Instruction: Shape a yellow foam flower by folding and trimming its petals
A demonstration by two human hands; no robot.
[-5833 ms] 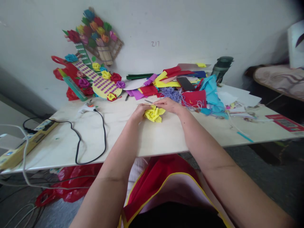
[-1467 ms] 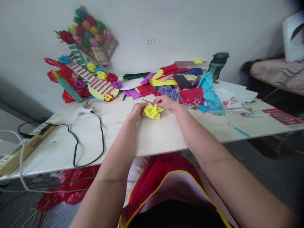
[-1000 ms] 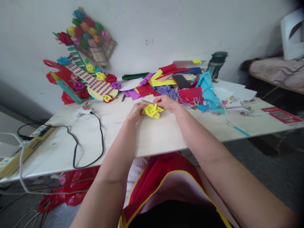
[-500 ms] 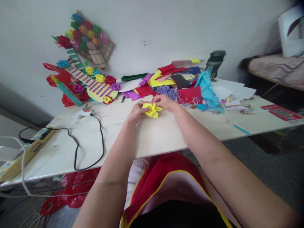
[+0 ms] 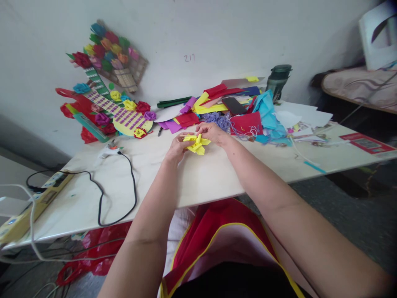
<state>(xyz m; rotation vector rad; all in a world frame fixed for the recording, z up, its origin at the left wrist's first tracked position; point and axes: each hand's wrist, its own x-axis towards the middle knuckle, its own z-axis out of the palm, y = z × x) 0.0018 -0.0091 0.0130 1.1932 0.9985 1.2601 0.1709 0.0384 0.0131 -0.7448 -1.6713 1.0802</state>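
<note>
A yellow paper flower (image 5: 196,144) is held between both hands just above the pale table (image 5: 198,178), near its middle. My left hand (image 5: 175,147) grips the flower's left side with curled fingers. My right hand (image 5: 212,131) pinches its upper right edge. A thin metal tool, perhaps scissors, lay behind the flower earlier; the hands hide it now.
A heap of coloured paper and purple yarn (image 5: 229,109) lies behind the hands with a dark phone (image 5: 233,105) and a green bottle (image 5: 276,79). A paper guitar with flowers (image 5: 118,116) leans on the wall. A glue gun (image 5: 109,150), its black cord and a power strip (image 5: 31,203) are left.
The flower has been lifted slightly off the table and turned between the hands. The camera has drifted a little to the right.
</note>
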